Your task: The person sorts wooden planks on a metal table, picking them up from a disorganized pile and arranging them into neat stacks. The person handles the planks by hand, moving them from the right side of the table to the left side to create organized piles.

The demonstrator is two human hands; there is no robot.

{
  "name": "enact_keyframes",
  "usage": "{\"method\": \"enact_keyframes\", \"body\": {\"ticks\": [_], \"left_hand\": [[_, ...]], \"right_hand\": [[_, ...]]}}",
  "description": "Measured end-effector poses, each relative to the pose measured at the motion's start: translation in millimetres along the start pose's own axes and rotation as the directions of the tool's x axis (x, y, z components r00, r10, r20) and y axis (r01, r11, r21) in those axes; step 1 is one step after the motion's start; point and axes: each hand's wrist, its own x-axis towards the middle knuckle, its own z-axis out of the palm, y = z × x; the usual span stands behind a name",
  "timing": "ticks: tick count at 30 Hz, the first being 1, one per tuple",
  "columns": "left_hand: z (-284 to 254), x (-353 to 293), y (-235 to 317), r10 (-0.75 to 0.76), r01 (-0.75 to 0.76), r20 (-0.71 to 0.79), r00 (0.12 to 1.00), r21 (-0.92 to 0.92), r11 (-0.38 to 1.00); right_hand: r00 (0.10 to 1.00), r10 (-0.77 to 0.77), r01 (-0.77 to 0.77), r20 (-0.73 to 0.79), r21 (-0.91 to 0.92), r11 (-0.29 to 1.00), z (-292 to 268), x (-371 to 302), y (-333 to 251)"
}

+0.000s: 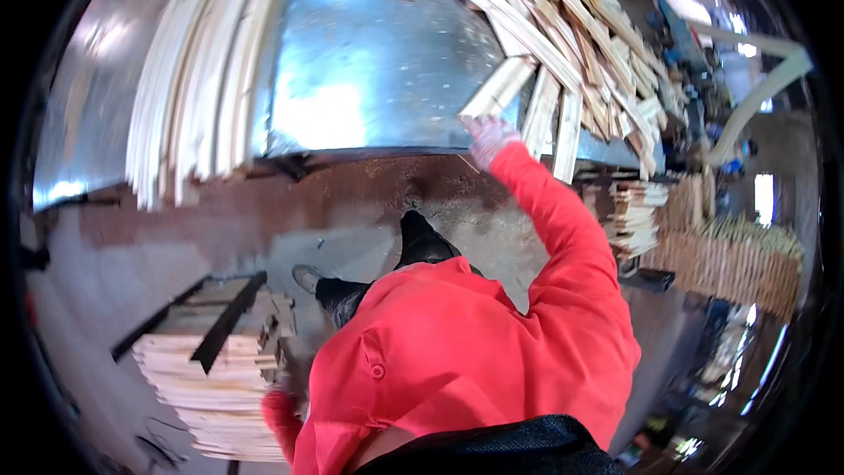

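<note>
Head view: the right hand [489,137], in a pale glove at the end of a red sleeve, is reaching up to the near edge of the shiny sheet-metal table [369,62] and gripping the lower end of a short pale wooden slat [498,88], fingers closed on it. That slat is lying at the edge of the loose heap of similar pale wooden slats [571,26] on the table's right side. The left hand [294,368] is hanging low beside the stack of flat pale wooden boards [211,387] on the floor; can't tell its finger state.
</note>
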Motion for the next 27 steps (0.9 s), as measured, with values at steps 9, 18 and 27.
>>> {"method": "enact_keyframes", "body": {"ticks": [9,18,27], "left_hand": [[200.1,-166.8,400.6,0.279,-0.438,0.645,0.711,0.096,0.894],[302.0,-215.0,480.5,0.469,-0.372,0.46,0.754,-0.289,0.882],[339.7,-150.4,589.9,0.816,-0.492,0.247,0.523,-0.694,0.525]], "right_hand": [[0.867,-0.466,0.499,0.178,-0.292,0.816,-9.5,131.1,194.0],[0.639,-0.675,0.765,-0.369,0.399,0.505,-113.8,88.8,143.0],[0.881,0.116,0.137,-0.458,0.483,0.865,-63.7,175.1,227.8]]}}
